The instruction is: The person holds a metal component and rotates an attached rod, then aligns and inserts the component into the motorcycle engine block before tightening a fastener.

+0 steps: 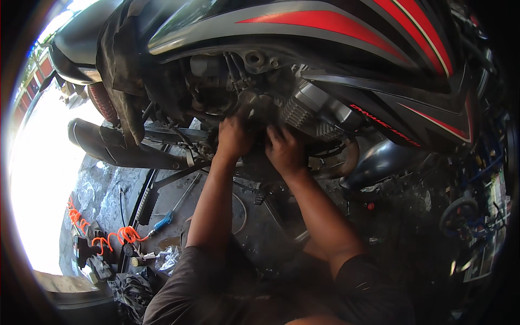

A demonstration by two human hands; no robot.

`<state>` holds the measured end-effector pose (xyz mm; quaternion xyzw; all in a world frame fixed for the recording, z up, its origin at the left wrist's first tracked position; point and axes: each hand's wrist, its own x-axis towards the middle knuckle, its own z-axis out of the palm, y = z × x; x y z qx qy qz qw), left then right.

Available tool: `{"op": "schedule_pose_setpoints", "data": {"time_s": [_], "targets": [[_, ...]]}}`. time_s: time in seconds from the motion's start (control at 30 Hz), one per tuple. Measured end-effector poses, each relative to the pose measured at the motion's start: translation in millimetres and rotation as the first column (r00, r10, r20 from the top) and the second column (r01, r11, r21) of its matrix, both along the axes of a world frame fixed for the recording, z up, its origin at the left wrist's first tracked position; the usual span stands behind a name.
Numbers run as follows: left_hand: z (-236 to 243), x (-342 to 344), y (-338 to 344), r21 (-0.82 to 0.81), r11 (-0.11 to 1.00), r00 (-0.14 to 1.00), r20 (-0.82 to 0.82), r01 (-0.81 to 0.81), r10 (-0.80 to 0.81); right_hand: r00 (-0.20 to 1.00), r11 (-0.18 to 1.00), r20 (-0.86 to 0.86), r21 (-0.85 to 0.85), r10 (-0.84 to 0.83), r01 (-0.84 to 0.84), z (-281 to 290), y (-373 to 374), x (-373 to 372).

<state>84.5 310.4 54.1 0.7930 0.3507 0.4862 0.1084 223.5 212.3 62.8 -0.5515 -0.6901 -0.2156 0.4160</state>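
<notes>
Sleeves: two, dark short fabric (pixel 184 284), at the lower edge of the frame, bare forearms (pixel 212 197) running from them up to the centre.
Air line: bright orange coiled hose (pixel 127 235), lower left, with a blue-handled air gun (pixel 162 222) at its right end.
Litter, lower left: crumpled clear plastic (pixel 168 258) and a crumpled black bag (pixel 132 291).
Floor piece: small red round object (pixel 370 206), right of centre, on dark flooring (pixel 401 216).
Left hand: bare left hand (pixel 234 138), centre, fingers curled upward against the engine's underside; whether they close on anything cannot be told.
Right hand: bare right hand (pixel 285 150), just right of the left, fingers bent and pointing up-left; grip likewise cannot be told, fingertips lost in shadow.
Engine part: dark, rounded, grimy metal housing (pixel 263 105), upper centre, directly above the gap between the hands; left fingertips appear nearer, at its lower-left side; long axis indistinct.
Cylinder: grey finned metal block (pixel 297 112), up-right of the right hand.
Exhaust: long dark muffler (pixel 122 147), left, roughly level, tipping down rightward.
Bodywork: glossy black, grey and red motorcycle panel (pixel 325 24), across the top.
</notes>
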Motion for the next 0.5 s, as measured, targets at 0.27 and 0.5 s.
{"op": "schedule_pose_setpoints", "data": {"time_s": [0.27,0.5], "targets": [[15.9,-3.6,-11.2,-0.044,0.998,0.998,0.043,0.041,-0.039,0.997,0.999,-0.068,-0.031,0.027,-0.029,17.1,-2.6,-5.6],[23.6,-4.0,-11.0,-0.027,0.997,0.997,0.016,0.07,-0.069,0.995,0.999,-0.098,-0.05,-0.005,0.0,18.5,-5.3,-7.1]]}}
